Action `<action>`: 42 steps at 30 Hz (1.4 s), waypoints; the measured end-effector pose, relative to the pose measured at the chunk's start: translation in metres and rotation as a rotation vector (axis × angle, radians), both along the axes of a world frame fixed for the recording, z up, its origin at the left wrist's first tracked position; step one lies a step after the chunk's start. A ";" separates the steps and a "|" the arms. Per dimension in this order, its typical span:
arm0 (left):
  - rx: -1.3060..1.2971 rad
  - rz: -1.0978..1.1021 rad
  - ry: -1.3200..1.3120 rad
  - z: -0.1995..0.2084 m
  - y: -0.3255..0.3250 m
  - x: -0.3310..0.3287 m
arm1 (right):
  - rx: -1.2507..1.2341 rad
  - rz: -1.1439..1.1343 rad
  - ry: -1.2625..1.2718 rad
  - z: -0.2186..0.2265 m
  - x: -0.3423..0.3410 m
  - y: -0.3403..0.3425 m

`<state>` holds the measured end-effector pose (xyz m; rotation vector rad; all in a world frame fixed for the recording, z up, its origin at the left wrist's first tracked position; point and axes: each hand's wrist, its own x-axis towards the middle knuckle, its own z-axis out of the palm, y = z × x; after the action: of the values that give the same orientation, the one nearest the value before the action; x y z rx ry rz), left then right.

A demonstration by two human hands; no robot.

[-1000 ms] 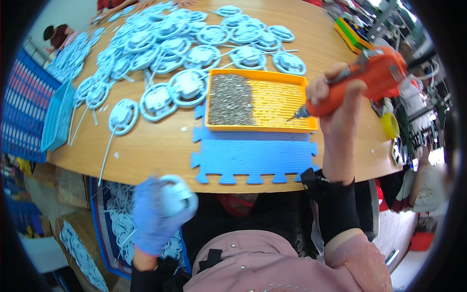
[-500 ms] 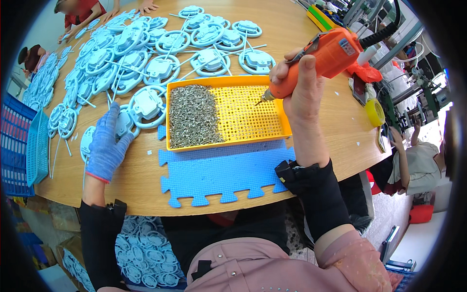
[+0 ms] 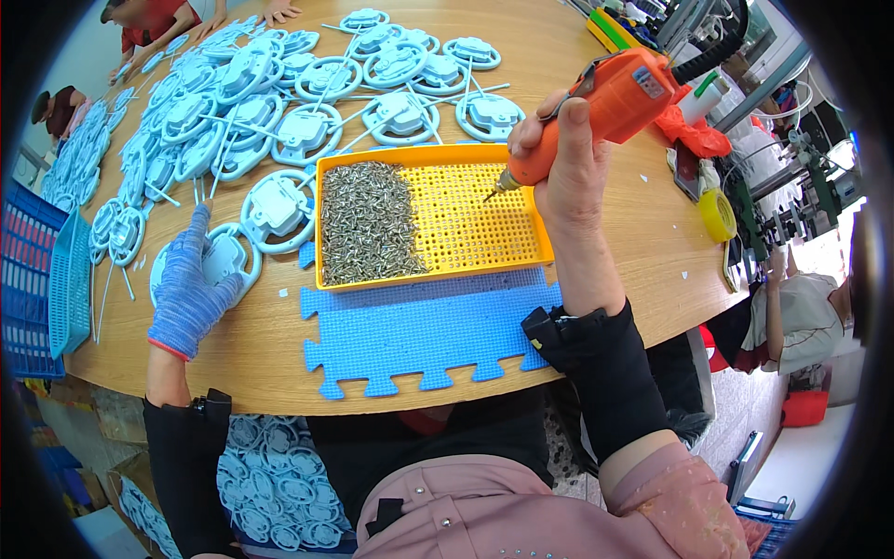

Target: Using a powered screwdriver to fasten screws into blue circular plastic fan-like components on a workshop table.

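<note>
My right hand [image 3: 570, 177] is wrapped round an orange electric screwdriver [image 3: 619, 98]. The bit points down and left, above the bare part of a yellow perforated tray [image 3: 475, 210]. A heap of small metal screws [image 3: 368, 224] fills that tray's left side. My left hand [image 3: 191, 293], in a blue knit glove, lies over a pale blue ring-shaped plastic part [image 3: 228, 256]. Its index finger is stretched out and its thumb is spread across the part, partly hiding it. Another such plastic part [image 3: 279, 210] sits between this hand and the tray.
A blue foam mat [image 3: 428, 326] lies in front of the tray. Many similar pale blue parts [image 3: 242, 74] are piled at the back left. Blue baskets [image 3: 70, 279] stand at the left edge, and yellow tape [image 3: 717, 216] at the right. Co-workers' hands [image 3: 279, 11] show at the far edge.
My left hand has moved slightly left and nearer to me, its fingers spread over the ring-shaped part. The screwdriver in my right hand has shifted a little to the left.
</note>
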<state>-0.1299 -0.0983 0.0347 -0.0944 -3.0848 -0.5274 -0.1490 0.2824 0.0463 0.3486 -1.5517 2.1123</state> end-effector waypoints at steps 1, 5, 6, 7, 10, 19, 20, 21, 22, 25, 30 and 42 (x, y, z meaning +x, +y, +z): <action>0.001 0.002 0.003 -0.003 -0.004 0.001 | 0.001 0.002 0.003 0.000 0.001 0.000; 0.148 0.049 0.118 -0.007 -0.032 0.034 | -0.045 0.019 0.078 0.006 0.005 -0.013; 0.252 0.064 0.141 -0.005 -0.035 0.045 | -0.099 0.032 0.128 0.008 0.008 -0.015; 0.334 0.032 0.143 -0.002 -0.031 0.060 | -0.103 0.035 0.164 0.016 0.014 -0.015; 0.783 -0.020 -0.106 0.017 0.044 0.104 | -0.005 0.090 0.177 0.047 0.045 -0.016; 0.332 -0.103 0.436 -0.040 0.078 0.136 | 0.078 0.401 -0.069 0.049 0.121 -0.157; 0.330 -0.136 0.474 -0.040 0.083 0.133 | 0.096 0.421 -0.068 0.049 0.123 -0.155; 0.328 -0.167 0.514 -0.039 0.087 0.131 | 0.113 0.443 -0.068 0.049 0.125 -0.153; 0.363 -0.194 0.481 -0.037 0.090 0.129 | 0.131 0.429 -0.064 0.051 0.126 -0.151; 0.375 -0.199 0.493 -0.044 0.091 0.129 | 0.133 0.449 -0.050 0.043 0.125 -0.156; 0.329 -0.148 0.416 -0.061 0.083 0.129 | 0.144 0.530 -0.108 0.031 0.125 -0.164; 0.327 -0.150 0.259 -0.038 0.098 0.113 | 0.143 0.531 -0.081 0.027 0.114 -0.161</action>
<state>-0.0173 0.0001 -0.0035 -0.3599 -2.7134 -0.9350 -0.0352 0.1214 0.0736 0.8110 -1.8133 2.4291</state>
